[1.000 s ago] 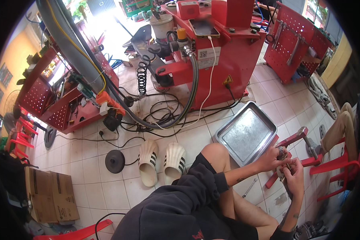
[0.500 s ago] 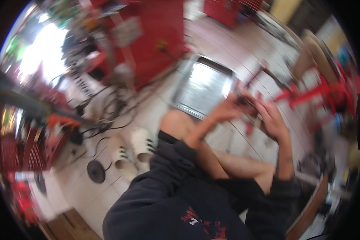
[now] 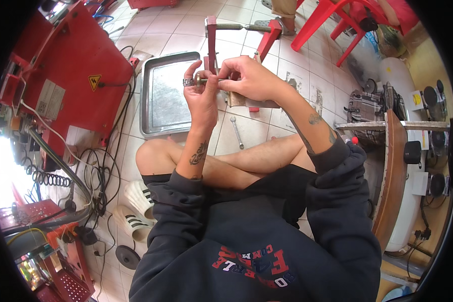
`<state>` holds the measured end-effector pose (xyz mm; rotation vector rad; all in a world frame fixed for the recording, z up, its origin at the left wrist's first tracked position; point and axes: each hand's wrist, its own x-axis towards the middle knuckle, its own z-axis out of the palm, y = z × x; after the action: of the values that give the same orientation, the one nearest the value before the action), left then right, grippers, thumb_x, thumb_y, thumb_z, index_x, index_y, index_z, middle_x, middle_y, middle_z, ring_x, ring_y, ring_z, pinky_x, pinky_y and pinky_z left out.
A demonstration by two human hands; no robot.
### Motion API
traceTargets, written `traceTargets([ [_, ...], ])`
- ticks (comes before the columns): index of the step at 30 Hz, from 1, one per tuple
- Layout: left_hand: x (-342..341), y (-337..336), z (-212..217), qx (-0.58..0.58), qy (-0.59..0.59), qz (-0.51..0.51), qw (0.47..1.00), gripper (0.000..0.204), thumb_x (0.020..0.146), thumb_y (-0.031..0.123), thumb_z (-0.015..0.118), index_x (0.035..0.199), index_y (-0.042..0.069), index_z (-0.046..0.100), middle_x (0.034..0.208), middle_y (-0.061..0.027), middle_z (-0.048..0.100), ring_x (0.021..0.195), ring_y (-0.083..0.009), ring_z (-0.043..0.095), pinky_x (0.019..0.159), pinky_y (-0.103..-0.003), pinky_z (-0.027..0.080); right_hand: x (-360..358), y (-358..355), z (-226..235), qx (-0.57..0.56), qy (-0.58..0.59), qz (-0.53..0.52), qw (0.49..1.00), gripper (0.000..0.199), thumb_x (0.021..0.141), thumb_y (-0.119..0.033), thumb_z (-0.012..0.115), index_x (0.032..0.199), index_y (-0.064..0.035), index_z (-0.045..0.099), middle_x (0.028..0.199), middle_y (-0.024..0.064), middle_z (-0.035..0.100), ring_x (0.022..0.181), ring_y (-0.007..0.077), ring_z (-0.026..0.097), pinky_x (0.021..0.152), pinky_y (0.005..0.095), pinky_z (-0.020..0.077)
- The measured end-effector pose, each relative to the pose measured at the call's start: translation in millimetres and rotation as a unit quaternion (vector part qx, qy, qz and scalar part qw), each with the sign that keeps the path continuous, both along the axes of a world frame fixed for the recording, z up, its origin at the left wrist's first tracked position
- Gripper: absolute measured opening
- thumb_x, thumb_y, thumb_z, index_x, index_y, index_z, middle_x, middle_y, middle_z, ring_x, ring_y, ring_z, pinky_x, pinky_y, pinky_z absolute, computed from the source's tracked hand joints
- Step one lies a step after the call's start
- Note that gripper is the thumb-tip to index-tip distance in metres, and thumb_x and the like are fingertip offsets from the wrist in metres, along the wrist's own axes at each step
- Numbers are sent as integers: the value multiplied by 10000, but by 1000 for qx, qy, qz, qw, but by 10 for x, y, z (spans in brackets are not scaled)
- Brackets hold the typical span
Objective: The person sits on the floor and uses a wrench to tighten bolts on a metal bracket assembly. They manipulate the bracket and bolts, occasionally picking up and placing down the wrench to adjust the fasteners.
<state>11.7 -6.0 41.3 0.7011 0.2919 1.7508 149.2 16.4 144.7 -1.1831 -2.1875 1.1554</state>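
A small metal bolt [image 3: 198, 80] with a round, brass-coloured head lies sideways between my hands. My left hand [image 3: 202, 100] pinches it near the head, and a patterned metal band circles one of its fingers. The closed fingertips of my right hand [image 3: 249, 79] meet the other end of the bolt, hiding that part. Just beyond both hands stands a red metal frame [image 3: 212, 43] with a bar [image 3: 229, 27] across its top. A dull block-like part [image 3: 236, 99] shows below my right hand, mostly covered. On the tiles in front of my crossed legs lies a wrench [image 3: 236, 132].
A shallow metal tray [image 3: 145, 100] sits left of my hands. Farther left are a red machine cabinet [image 3: 65, 95], tangled black cables [image 3: 101, 176] and white slip-on shoes [image 3: 131, 224]. A red plastic chair [image 3: 319, 22] and another person's foot [image 3: 288, 24] are at the far right.
The view has turned and steadied, so the tray and red frame now appear farther left. My hands stay together, with the bolt now plain to see between them.
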Motion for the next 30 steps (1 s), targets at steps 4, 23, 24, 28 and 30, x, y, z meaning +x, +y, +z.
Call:
traceTargets([
  [4,26,-36,-69,-62,-63,-92,992,454,931,5,615,1356,52,464,1275,-116,601,1178,-186,563,1042,-358,424,62,37,-109,51,18,24,998,190,892,-133,649,990,29,668,845,95,680,806,148,612,745,292,488],
  [23,-34,-68,-8,-151,-102,-131,975,288,985,219,603,1237,90,549,1152,-7,603,625,-13,432,608,-157,446,42,13,-79,70,44,-4,997,225,822,-177,681,926,23,671,788,120,670,737,189,633,688,310,504],
  [24,-9,-80,43,-161,-112,-103,975,292,987,205,600,1253,100,541,1218,-16,603,642,-23,451,622,-166,455,48,18,-77,64,40,2,997,215,838,-171,671,929,24,671,793,124,672,742,188,633,694,311,502],
  [28,-91,-91,-6,-92,-51,-106,989,579,953,28,590,1466,118,337,1382,-82,513,673,-52,502,590,-160,472,68,33,-86,61,-10,18,998,228,916,-174,596,958,33,680,827,142,689,785,198,645,740,325,497],
  [30,-76,-111,-8,-88,-39,-106,990,613,934,-5,607,1475,100,339,1304,-80,586,615,-71,538,530,-187,470,67,34,-76,48,-32,7,998,233,913,-177,589,961,30,684,818,140,687,781,201,645,747,321,499],
])
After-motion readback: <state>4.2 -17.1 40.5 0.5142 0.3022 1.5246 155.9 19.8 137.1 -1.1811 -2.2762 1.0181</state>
